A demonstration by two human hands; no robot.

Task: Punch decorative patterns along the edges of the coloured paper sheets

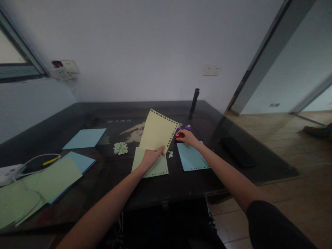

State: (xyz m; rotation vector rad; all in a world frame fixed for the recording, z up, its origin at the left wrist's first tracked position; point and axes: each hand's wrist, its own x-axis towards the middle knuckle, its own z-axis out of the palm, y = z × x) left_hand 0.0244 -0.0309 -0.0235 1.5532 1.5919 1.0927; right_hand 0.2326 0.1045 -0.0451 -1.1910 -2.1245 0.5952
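Nearest the lens, two bare forearms reached out over a dark glass table [77, 193]. Far left of the left hand: a white power strip [7, 173] with a looped cable, overlapping pale green sheets [38, 186] and blue sheets [80, 160], then a single light blue sheet [85, 138] farther back. Just left of the left hand, a small heap of punched paper bits [120, 148]. Left hand [150, 157] pinched shut on the lower edge of a pale yellow sheet [157, 131], lifted and tilted up off the table, heart-shaped holes punched along its top and right edges. Beneath that hand, a pale green sheet [160, 167] lay flat, punched along its lower edge. Between the hands, a few loose paper scraps [170, 154]. Right hand [189, 137] rested curled over a red craft punch [177, 136], fingers touching it; a firm grasp could not be told. Just beyond it, two purple punches [187, 127]. Under the right wrist, a light blue sheet [192, 157] with a dotted lower edge. Behind, a dark upright cylinder [194, 103]. Far right, a black flat object [237, 152].
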